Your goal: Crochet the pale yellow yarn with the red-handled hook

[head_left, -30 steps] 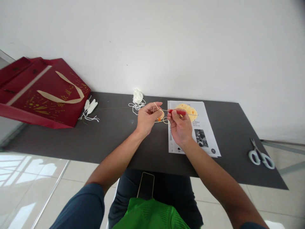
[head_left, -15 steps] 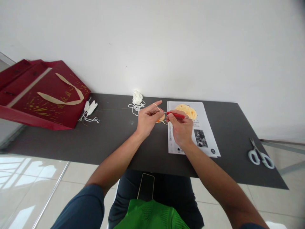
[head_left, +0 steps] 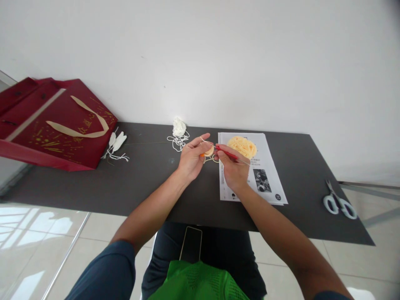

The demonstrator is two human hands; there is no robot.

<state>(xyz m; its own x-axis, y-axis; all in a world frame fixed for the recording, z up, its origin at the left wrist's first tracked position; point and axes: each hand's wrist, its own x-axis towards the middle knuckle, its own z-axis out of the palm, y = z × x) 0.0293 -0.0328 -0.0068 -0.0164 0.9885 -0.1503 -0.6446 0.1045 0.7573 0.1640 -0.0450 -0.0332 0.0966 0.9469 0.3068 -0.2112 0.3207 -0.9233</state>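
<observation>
My left hand (head_left: 193, 157) is closed on a small round crochet piece (head_left: 209, 152) of pale yellow yarn with a bit of orange at its edge. A strand of yarn passes over its raised index finger. My right hand (head_left: 233, 168) grips a crochet hook (head_left: 227, 153) with a red handle, its tip pointing left at the piece. Behind the right hand, a loose heap of yellow yarn (head_left: 242, 147) lies on printed sheets (head_left: 270, 183). The stitch at the hook's tip is too small to make out.
White yarn (head_left: 179, 128) sits by the wall. Small white pieces with loose ends (head_left: 118, 142) lie beside a dark red gift bag (head_left: 62, 129) on the left. Scissors (head_left: 339, 202) rest near the right end of the dark table (head_left: 143, 183). A phone (head_left: 191, 244) is on my lap.
My right hand has tilted the hook more steeply and moved slightly left and down. The left index finger has lowered a little, and more of the round piece shows.
</observation>
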